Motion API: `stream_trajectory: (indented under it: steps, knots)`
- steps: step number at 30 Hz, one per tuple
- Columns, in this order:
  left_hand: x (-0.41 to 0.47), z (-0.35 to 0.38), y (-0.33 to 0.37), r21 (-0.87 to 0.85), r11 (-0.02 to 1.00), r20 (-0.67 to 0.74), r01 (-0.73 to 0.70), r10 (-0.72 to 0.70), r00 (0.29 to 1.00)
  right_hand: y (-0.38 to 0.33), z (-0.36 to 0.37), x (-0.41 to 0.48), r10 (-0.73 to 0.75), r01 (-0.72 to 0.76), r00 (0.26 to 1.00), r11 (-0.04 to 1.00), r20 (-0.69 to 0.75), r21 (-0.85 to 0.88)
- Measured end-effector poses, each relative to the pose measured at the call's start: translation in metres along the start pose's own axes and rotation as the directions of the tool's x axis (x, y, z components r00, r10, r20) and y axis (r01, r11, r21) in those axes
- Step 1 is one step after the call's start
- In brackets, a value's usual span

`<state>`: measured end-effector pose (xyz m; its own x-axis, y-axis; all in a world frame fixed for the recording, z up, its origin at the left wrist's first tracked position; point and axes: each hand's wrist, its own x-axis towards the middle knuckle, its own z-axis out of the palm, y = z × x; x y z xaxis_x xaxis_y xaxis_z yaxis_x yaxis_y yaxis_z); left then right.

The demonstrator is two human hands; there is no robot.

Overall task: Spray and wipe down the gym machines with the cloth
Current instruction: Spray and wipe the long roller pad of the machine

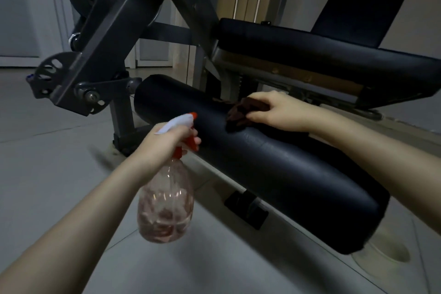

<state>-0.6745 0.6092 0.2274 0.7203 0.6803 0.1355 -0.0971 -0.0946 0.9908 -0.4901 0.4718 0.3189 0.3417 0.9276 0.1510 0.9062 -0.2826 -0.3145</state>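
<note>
Left hand, fingers round blurred spray bottle; right hand, fingers round dark cloth, half hidden, atop roller pad.

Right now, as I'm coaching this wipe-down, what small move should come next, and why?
Probably sweep the cloth along the roller pad toward its near end: the right hand grips it bunched on the pad's top, while the left hand holds the spray bottle just off the pad.
</note>
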Motion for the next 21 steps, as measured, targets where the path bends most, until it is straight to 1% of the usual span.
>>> stream_trajectory:
  steps: [2, 4, 7, 9, 10, 11, 12, 14, 16, 18, 21]
  knots:
    - [-0.001, 0.001, -0.001, 0.044, 0.999, 0.088, 0.003, -0.007, 0.996, 0.001, 0.000, -0.002, 0.003, -0.003, 1.000, 1.000, -0.019, -0.017]
    - [0.003, 0.004, -0.003, 0.101, 0.995, 0.130, 0.022, -0.036, 0.991, -0.007, 0.004, 0.014, 0.003, -0.005, 0.999, 0.998, -0.039, -0.060]
    - [0.021, 0.009, -0.012, 0.149, 0.985, 0.110, 0.093, -0.110, 0.988, -0.016, 0.011, 0.033, 0.014, -0.016, 0.999, 0.999, -0.049, -0.047]
    - [0.030, 0.009, -0.018, 0.096, 0.989, 0.077, 0.114, -0.121, 0.990, -0.012, 0.008, 0.025, 0.010, -0.011, 0.999, 0.999, -0.036, -0.034]
    - [0.028, 0.009, -0.018, 0.057, 0.992, 0.074, 0.115, -0.119, 0.990, -0.009, 0.006, 0.014, 0.009, -0.009, 1.000, 0.999, -0.026, -0.034]
    - [0.025, 0.009, -0.019, 0.041, 0.995, 0.103, 0.091, -0.095, 0.990, -0.005, 0.002, 0.001, 0.004, -0.004, 1.000, 0.999, -0.019, -0.038]
    - [0.022, 0.011, -0.016, 0.043, 0.995, 0.101, 0.086, -0.090, 0.991, -0.002, -0.002, -0.013, -0.006, 0.004, 1.000, 0.999, -0.021, -0.055]
    - [0.007, 0.014, -0.009, 0.062, 0.998, 0.091, 0.015, -0.020, 0.996, 0.003, -0.009, -0.043, -0.014, 0.012, 1.000, 0.996, -0.026, -0.092]
    - [0.001, 0.016, -0.008, 0.066, 0.997, 0.109, -0.033, 0.026, 0.994, 0.007, -0.013, -0.067, 0.006, -0.007, 1.000, 0.996, -0.011, -0.088]
    - [0.008, 0.017, -0.012, 0.058, 0.997, 0.105, 0.045, -0.051, 0.993, 0.009, -0.011, -0.074, 0.026, -0.030, 0.999, 0.994, -0.037, -0.102]
    - [0.044, 0.001, -0.050, 0.003, 0.988, 0.100, 0.154, -0.153, 0.983, 0.000, -0.002, -0.050, 0.028, -0.042, 0.995, 0.990, -0.099, -0.136]
